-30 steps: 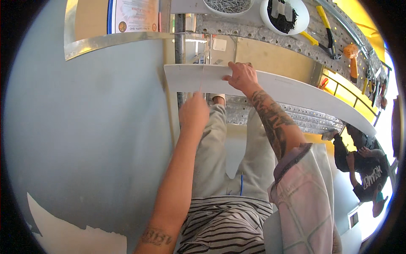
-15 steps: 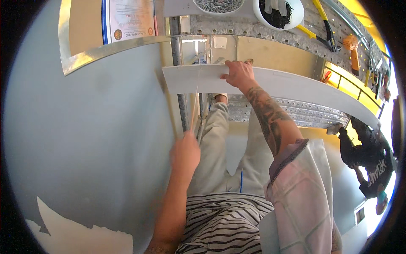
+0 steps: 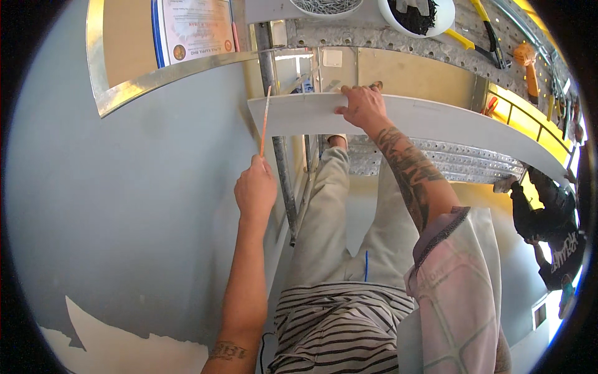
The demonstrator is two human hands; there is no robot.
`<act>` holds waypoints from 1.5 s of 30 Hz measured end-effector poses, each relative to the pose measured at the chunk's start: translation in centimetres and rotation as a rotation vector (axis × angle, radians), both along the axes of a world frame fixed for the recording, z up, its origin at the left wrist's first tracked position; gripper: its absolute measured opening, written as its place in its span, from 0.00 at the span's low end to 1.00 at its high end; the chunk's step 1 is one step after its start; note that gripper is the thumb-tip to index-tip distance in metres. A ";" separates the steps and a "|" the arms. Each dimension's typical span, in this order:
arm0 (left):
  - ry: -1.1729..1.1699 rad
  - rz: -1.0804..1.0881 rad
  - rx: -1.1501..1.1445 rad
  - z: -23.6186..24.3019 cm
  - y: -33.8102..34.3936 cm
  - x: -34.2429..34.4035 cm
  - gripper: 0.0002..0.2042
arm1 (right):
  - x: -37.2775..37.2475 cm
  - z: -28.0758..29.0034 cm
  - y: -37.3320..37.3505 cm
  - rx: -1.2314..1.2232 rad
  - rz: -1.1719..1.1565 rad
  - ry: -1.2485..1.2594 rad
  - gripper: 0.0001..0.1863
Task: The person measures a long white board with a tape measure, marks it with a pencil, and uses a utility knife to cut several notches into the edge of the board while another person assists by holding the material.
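Note:
My left hand [image 3: 256,190] is closed round the lower end of a thin orange strip [image 3: 265,121] that looks like a bare hacksaw blade. The strip points up and away, its upper part crossing in front of the left end of a long white board [image 3: 448,118]; whether it touches the board I cannot tell. My right hand [image 3: 364,111] grips the board's far edge a little right of that end, fingers curled over the top and thumb on the face. A faint line crosses the board between the strip and my right hand.
Beyond the board, a perforated metal plank [image 3: 349,34] carries a bowl of screws [image 3: 327,5], a white bowl of black screws [image 3: 414,19], yellow-handled cutters [image 3: 495,43] and an orange tool [image 3: 529,68]. A scaffold pole [image 3: 283,181] stands by the blue-grey wall [image 3: 143,206]. A person in dark clothing [image 3: 548,218] is at right.
My left hand has moved left and up, and the strip with it, away from the faint line on the board. My right hand keeps its hold; the whole view has shifted slightly.

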State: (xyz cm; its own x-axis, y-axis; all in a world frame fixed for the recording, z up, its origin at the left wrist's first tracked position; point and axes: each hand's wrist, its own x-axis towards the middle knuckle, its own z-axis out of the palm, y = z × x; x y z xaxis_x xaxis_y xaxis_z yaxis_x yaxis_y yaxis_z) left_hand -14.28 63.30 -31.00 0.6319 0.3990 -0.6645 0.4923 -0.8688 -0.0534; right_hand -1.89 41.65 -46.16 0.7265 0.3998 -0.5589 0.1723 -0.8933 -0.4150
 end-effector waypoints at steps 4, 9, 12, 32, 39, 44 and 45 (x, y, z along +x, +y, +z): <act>0.030 -0.024 0.011 0.1 0.0 0.6 0.11 | -0.7 0.6 0.1 0.019 0.015 -0.064 0.22; -0.018 0.010 -0.015 -1.0 0.2 2.4 0.11 | -0.5 1.8 0.8 -0.005 0.020 -0.025 0.23; 0.018 0.037 -0.033 0.6 -0.9 1.0 0.12 | -0.8 2.1 0.1 -0.032 0.031 -0.025 0.23; 0.012 0.140 -0.128 -0.1 0.7 -1.8 0.12 | -2.8 2.7 0.0 -0.030 0.103 -0.160 0.23; -0.021 0.106 -0.132 -0.5 0.5 -3.1 0.09 | -2.4 2.4 0.3 -0.049 0.082 -0.144 0.22; -0.088 0.007 -0.115 -3.3 1.7 -1.9 0.09 | -2.1 2.9 1.7 -0.037 0.042 -0.133 0.22; -0.102 0.041 -0.095 -3.6 1.5 -2.7 0.09 | -1.9 2.6 1.6 -0.058 0.055 -0.103 0.22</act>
State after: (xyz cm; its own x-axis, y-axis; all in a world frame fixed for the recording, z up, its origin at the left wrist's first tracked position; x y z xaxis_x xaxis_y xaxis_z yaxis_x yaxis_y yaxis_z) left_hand -16.97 64.75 -34.61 0.6825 0.3642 -0.6336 0.5260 -0.8467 0.0799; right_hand -3.78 43.30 -43.57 0.7593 0.4095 -0.5058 0.2605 -0.9035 -0.3403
